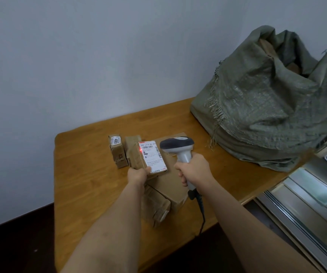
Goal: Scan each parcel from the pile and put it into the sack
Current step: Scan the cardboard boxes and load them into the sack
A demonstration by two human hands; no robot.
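**Q:** Head view: state each hand and its load.

**A:** My left hand (139, 173) grips the near end of the labelled parcel (148, 157), fingers curled round its edge, and holds it raised above the rest of the pile (158, 198) on the table (84, 174). My right hand (193, 170) is closed round the handle of the scanner (178, 147), its cable (201, 211) trailing back toward me. The scanner head points left at the label (152, 156); a red dot sits at the label's upper left edge, beside the barcode.

**Q:** How does the parcel lie relative to the sack?

**A:** The parcel's long axis runs away from me, tilted slightly right. The sack (266, 115) stands at the far right of the table, mouth open upward, with brown shapes visible inside. It lies well apart from the parcel, beyond the scanner. My right hand is nearer the sack but occupied; the parcel is in my left.

**Q:** What does the coming move require?

**A:** In my judgement, the left arm must carry the parcel rightward and up, past the scanner, to clear the sack's rim. Two small parcels (117, 152) remain just left of the held one.
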